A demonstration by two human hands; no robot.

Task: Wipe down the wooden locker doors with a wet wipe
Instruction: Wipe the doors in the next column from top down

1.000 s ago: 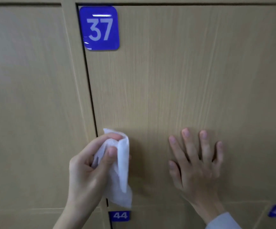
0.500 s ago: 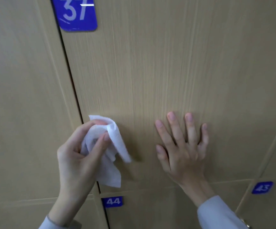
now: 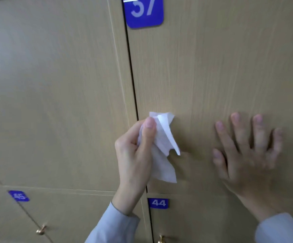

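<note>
The left hand (image 3: 133,155) pinches a crumpled white wet wipe (image 3: 161,148) against the lower left edge of locker door 37 (image 3: 212,67). The right hand (image 3: 247,155) lies flat, fingers spread, on the same door.

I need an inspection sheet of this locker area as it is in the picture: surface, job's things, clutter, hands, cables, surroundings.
Surface: wooden door of locker 37, closed, pale grain; wetness cannot be told.
Job's things: white wet wipe, crumpled, hanging near the door's left edge.
Clutter: nothing seen.
Hands: left hand pinches the wipe; right hand lies flat on the door, fingers spread.
Cables: nothing seen.
Surroundings: blue plates 37, 44 and 45; brass knobs on the lower lockers; grey sleeves.
</note>
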